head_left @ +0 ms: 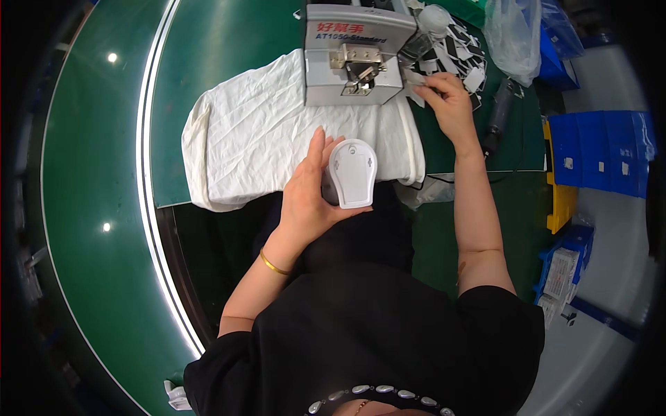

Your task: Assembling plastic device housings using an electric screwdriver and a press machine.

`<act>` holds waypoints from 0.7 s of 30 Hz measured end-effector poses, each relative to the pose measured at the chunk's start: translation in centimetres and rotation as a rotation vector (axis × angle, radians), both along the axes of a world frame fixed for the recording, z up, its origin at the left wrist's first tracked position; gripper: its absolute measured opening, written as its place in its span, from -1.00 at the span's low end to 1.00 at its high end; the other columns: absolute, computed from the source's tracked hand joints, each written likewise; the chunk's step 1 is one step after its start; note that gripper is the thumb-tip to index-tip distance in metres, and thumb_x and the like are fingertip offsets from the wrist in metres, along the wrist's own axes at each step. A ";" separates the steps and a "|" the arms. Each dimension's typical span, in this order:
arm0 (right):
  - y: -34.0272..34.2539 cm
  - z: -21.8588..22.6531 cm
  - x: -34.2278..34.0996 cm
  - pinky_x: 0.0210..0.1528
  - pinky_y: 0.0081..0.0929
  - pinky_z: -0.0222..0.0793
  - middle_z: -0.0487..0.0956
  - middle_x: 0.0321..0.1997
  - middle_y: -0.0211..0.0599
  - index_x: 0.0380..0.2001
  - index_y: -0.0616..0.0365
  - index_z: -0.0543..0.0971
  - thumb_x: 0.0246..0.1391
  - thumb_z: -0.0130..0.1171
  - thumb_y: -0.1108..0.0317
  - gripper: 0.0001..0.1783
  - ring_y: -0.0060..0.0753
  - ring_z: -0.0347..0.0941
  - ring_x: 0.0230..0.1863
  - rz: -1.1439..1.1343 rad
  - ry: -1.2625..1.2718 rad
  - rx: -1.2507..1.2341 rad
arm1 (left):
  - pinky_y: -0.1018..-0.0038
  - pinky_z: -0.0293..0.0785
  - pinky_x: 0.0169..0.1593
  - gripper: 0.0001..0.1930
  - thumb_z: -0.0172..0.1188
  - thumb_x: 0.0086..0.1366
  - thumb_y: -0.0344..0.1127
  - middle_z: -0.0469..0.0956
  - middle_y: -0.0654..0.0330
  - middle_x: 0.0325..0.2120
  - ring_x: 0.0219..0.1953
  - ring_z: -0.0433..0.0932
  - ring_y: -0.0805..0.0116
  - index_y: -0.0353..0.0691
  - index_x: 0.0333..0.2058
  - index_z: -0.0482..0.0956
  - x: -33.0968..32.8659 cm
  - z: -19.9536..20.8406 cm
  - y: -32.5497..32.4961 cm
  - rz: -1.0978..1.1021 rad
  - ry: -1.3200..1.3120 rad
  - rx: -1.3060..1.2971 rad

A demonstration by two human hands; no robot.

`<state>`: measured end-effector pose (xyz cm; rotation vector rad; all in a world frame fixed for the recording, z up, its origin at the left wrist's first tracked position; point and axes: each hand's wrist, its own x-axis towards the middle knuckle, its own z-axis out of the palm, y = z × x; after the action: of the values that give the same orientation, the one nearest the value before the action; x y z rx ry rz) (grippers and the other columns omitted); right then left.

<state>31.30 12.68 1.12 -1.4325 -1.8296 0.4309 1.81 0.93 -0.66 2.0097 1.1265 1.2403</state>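
Observation:
My left hand (303, 191) is wrapped round a white plastic housing (354, 182), rounded at the top and narrower at the bottom. The housing is tipped up above the front edge of a white cloth (257, 128). Beside the right flank of a grey screw-feeder machine (354, 62), my right hand (452, 105) has its thumb and fingertips closed on a small, thin whitish piece (414, 79). What exactly this piece is cannot be made out.
Behind my right hand lies a pile of small white and black pieces (463, 55). An electric screwdriver (498, 119) rests on the green table to the right. A clear plastic bag (513, 38) and blue bins (600, 151) stand beyond. A bright light strip (147, 139) runs along the left.

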 end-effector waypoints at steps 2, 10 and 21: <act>-0.6 0.7 -0.5 -0.17 -0.60 0.32 0.56 -0.11 -0.37 -0.31 0.30 0.64 0.01 0.41 0.42 -0.78 -0.57 0.43 -0.18 -0.026 0.004 0.085 | 0.24 0.49 0.14 0.39 0.67 -0.27 -0.13 0.52 -0.06 0.13 0.16 0.51 -0.02 -0.37 0.42 -0.14 0.1 0.1 0.1 0.004 -0.015 -0.015; -5.9 5.9 -7.9 -0.12 -0.50 0.45 0.61 -0.08 -0.19 -0.36 0.22 0.58 -0.11 0.43 0.55 -0.77 -0.34 0.54 -0.12 0.328 -0.028 -0.065 | 0.28 0.51 0.13 0.43 0.67 -0.29 -0.15 0.52 -0.06 0.12 0.15 0.52 -0.02 -0.49 0.41 -0.22 -0.2 -0.1 -0.2 0.012 -0.005 -0.081; -5.5 6.3 -10.1 -0.15 -0.31 0.44 0.56 -0.21 -0.25 -0.30 0.19 0.62 -0.03 0.31 0.50 -0.83 -0.14 0.48 -0.18 0.628 -0.305 0.031 | 0.30 0.58 0.03 0.39 0.67 -0.31 -0.12 0.55 -0.12 0.05 0.05 0.58 0.00 -0.51 0.39 -0.10 -0.1 -0.8 -0.4 0.037 -0.019 -0.077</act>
<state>21.21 7.23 7.38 -0.9085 -2.5212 0.5031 1.74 0.54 -1.43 1.9247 1.1887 1.2131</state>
